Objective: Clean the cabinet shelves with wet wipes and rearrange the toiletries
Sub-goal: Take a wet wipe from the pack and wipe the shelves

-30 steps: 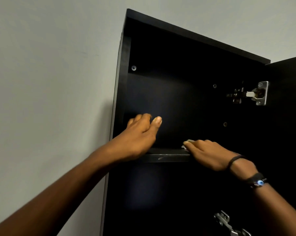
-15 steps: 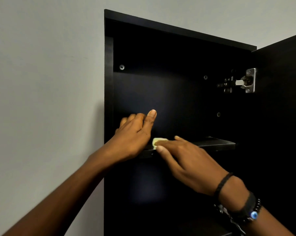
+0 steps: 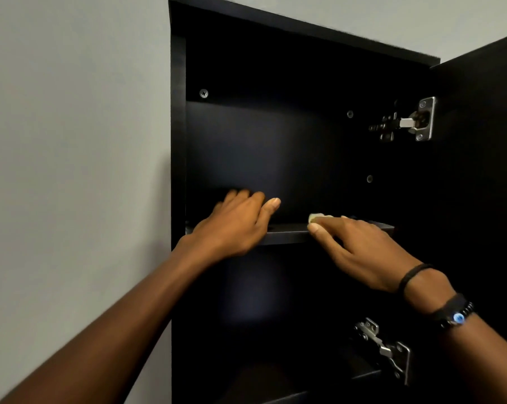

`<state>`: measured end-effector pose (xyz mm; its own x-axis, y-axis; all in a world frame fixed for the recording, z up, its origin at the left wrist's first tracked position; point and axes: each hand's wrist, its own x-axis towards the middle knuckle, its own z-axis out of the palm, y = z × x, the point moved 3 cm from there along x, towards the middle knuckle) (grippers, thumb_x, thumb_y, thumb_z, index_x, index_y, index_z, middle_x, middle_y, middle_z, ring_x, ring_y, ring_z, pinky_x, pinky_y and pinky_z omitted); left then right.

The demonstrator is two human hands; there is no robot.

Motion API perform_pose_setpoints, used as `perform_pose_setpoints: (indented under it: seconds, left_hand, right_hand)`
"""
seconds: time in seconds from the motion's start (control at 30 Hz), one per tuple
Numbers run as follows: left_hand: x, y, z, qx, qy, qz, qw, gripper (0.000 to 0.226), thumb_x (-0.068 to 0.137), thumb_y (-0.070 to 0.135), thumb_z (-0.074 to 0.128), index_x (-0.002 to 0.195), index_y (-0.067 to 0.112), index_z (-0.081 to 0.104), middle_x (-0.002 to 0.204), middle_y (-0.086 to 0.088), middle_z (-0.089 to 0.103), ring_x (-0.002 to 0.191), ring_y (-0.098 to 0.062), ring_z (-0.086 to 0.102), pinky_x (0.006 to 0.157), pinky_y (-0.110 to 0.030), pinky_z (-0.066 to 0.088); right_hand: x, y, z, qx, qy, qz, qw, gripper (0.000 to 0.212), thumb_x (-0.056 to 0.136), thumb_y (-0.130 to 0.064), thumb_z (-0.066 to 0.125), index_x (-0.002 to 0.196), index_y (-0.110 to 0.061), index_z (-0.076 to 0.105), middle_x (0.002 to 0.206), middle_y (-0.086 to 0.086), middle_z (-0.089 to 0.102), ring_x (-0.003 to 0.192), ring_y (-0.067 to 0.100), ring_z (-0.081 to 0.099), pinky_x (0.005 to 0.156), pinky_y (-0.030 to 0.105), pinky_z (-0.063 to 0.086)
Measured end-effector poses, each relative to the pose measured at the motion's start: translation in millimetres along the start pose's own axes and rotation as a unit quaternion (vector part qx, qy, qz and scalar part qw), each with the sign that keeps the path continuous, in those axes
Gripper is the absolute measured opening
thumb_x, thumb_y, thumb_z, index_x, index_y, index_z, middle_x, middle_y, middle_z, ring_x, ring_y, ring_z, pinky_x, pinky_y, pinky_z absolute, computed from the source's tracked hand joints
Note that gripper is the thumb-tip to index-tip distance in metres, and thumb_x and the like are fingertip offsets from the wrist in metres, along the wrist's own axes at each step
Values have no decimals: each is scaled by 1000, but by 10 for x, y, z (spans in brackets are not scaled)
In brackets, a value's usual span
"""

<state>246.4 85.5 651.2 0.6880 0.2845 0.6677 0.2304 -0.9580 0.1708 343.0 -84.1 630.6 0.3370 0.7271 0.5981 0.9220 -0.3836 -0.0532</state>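
Fingers (image 3: 246,199) of your left hand (image 3: 234,225) lie loosely curled on the shelf (image 3: 287,233), holding nothing, while your right hand (image 3: 363,252) presses a small pale wipe (image 3: 316,217) flat under narrow fingertips mid-shelf. You look mid-wipe; next, I judge, sweep it rightward.

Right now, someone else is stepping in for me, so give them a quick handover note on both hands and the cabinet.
Left hand: empty, resting on the shelf near its left end.
Right hand: pressing a pale wet wipe onto the same shelf, about mid-width.
Cabinet: door open, no toiletries in view on the shelves.
Done: cannot tell how much is wiped.
Left: finish this shelf, wipe the others, put the toiletries back.
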Motion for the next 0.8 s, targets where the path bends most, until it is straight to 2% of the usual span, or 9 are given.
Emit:
perform_pose_setpoints:
  seconds: [0.1,0.27,0.33,0.37,0.43,0.5,0.67,0.73,0.8]
  left_hand:
    - [-22,8,-8,27,3,21,999,36,97,48,22,83,22,43,98,-10,57,99,-30,50,92,-48,42]
    - [-223,83,-57,113,75,64,989,42,99,45,21,97,19,54,100,0,58,96,-23,52,85,-42,44]
    - [-375,122,-17,152,111,70,980,43,100,45,19,107,24,56,105,6,59,99,-17,54,85,-38,42]
    - [-460,153,16,155,126,76,977,42,99,44,20,110,25,56,108,8,60,101,-15,55,87,-36,41]
    - [-617,197,80,120,148,87,978,37,99,38,26,117,24,56,116,8,60,109,-13,54,94,-33,36]
    - [-763,239,142,48,170,101,979,34,97,27,35,124,20,55,128,6,57,121,-11,49,103,-32,32]
    - [-1259,332,172,-167,215,42,961,39,92,7,44,130,13,51,135,4,50,132,-8,39,111,-29,32]
    - [-1578,333,226,-201,209,-13,957,39,93,11,44,131,18,50,133,9,51,128,-7,43,107,-23,36]
    - [-1937,300,334,-227,186,-83,952,39,93,19,46,132,23,48,131,14,51,126,-3,45,103,-16,37]
  right_hand:
    - [-89,-4,-47,12,19,-26,999,51,89,-65,27,109,-29,57,116,-11,64,101,7,60,85,38,52]
    - [-78,343,-32,-5,42,40,998,55,80,-67,44,119,-32,59,112,-11,67,106,15,61,89,38,51]
    - [-97,352,31,39,93,-6,995,44,84,-53,53,120,-30,61,117,-11,67,108,15,63,99,37,48]
    - [-115,337,74,63,121,-38,990,36,87,-37,61,122,-28,62,122,-11,65,112,15,62,104,34,44]
    - [-154,276,166,120,161,-86,976,46,84,-3,64,125,-24,61,129,-10,59,120,11,56,109,30,39]
    - [-197,181,275,171,178,-115,962,56,80,11,59,126,-20,60,133,-7,56,126,8,50,110,32,38]
    - [-450,-269,653,251,149,-189,937,56,78,7,49,125,-20,60,130,-8,60,124,5,52,110,32,38]
    - [-693,-480,855,370,90,-153,912,47,84,5,52,122,-20,63,124,-11,63,118,-1,56,104,26,44]
    - [-958,-618,1058,519,25,-71,851,31,90,-3,58,115,-18,68,115,-12,68,111,1,61,94,23,50]
